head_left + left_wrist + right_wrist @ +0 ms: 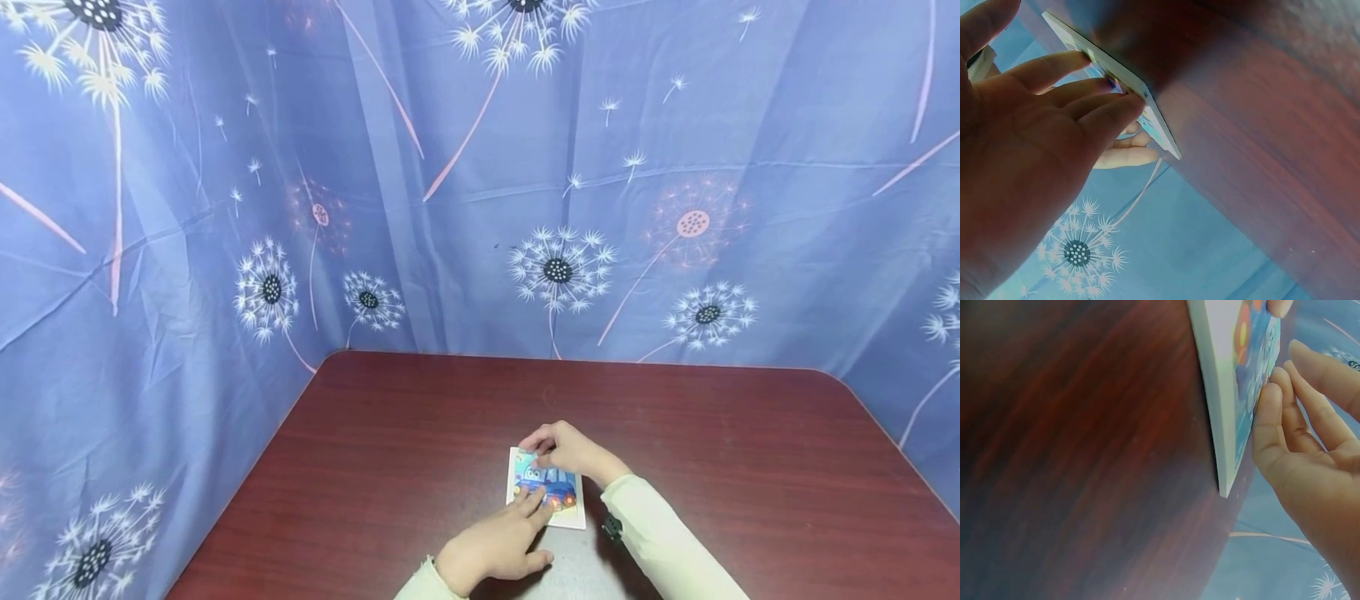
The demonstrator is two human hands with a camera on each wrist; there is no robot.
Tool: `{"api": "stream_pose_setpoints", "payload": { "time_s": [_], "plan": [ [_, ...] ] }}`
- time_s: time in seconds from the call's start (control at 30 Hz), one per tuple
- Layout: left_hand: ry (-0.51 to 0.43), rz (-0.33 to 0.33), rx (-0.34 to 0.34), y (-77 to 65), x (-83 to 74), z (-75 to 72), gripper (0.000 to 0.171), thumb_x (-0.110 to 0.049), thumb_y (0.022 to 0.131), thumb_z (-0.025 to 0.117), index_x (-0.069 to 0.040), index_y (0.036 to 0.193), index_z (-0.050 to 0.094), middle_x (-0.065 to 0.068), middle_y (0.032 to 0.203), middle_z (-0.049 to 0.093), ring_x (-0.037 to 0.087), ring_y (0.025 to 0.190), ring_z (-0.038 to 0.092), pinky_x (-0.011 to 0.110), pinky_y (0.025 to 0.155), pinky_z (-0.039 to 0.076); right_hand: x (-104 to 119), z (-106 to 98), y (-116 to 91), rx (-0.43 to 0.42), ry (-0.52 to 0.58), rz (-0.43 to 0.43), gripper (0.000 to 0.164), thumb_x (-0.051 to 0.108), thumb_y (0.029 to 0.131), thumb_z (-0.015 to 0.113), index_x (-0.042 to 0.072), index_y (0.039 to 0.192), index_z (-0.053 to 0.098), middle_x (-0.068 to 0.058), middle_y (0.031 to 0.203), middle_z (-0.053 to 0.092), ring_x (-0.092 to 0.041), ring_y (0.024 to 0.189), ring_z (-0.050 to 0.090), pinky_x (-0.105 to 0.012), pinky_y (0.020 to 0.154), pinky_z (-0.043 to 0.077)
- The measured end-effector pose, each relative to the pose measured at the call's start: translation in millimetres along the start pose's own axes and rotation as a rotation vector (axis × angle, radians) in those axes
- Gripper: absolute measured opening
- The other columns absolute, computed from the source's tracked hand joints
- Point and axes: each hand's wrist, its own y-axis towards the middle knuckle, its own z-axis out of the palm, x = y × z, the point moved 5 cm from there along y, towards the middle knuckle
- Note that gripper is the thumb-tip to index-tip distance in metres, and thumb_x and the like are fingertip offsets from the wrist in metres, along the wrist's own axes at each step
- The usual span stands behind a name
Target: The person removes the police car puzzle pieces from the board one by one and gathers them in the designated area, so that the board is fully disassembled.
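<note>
A small flat picture board [567,513] with a white border and a blue cartoon vehicle lies on the table. Its thick pale edge shows in the right wrist view [1217,419]. My left hand [495,546] reaches over the near left part, straight fingertips resting on the picture. At the far left part, my right hand [573,452] touches the picture with slightly bent fingertips. In the left wrist view, my left hand [1035,131] has its fingers spread on the board's face [1157,128]. Nothing shows gripped in either hand; the hands cover part of the picture.
The dark red wooden table [360,467] extends around the board on all sides. A blue curtain [465,275] printed with dandelions hangs behind the table and along its left and right sides. A small black object [612,527] sits at the right sleeve's cuff.
</note>
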Motion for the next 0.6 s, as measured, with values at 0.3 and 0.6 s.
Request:
{"api": "stream_pose_setpoints", "payload": {
  "time_s": [0.3, 0.6],
  "plan": [
    [-0.003, -0.002, 0.006, 0.0, -1.2, -1.2, 0.061, -0.041, 0.085, 0.051, -0.011, 0.135, 0.036, 0.01, 0.143, 0.025, 0.029, 0.13, 0.024, 0.036, 0.101, 0.029, -6.2, 2.7, 3.2, -0.015, -0.055, 0.009, 0.025, -0.001, 0.07, 0.069, 0.005, 0.095, 0.067, -0.006, 0.088, 0.058, -0.02, 0.079, 0.053, -0.023, 0.068, 0.046],
    [0.005, -0.005, 0.018, 2.1, -0.8, -0.9, 0.06, -0.041, 0.085, 0.051, -0.012, 0.135, 0.037, 0.009, 0.143, 0.026, 0.028, 0.13, 0.024, 0.036, 0.101, 0.03, -8.7, 5.7, 3.8, -0.013, -0.073, 0.024, 0.026, -0.001, 0.068, 0.07, 0.008, 0.092, 0.066, -0.003, 0.084, 0.055, -0.017, 0.078, 0.051, -0.024, 0.068, 0.044]
  ]
}}
